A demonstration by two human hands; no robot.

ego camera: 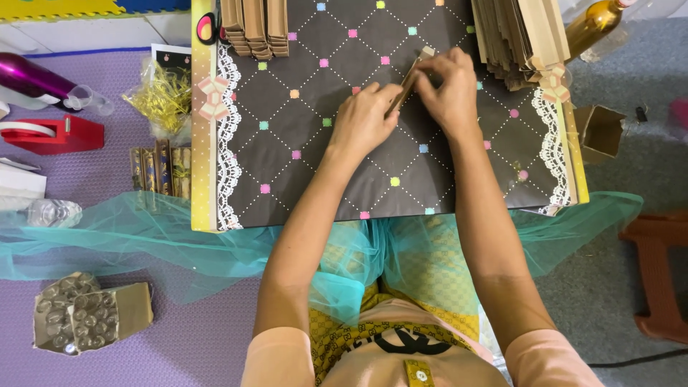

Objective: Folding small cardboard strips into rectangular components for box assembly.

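We see both hands meeting over a dark board patterned with dotted diamonds and pastel squares (322, 172), edged with white lace. The left hand (362, 122) and right hand (450, 93) are close together, fingers pinched on a narrow folded brown cardboard strip (410, 79) that slants between them, just above the board. Stacks of folded brown cardboard pieces (254, 25) stand at the board's far edge.

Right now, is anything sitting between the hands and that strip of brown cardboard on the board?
Nothing visible. The left hand and right hand are already on the brown cardboard strip, pinching it from both sides above the patterned board. The folded cardboard stacks lie apart, at the board's far edge.
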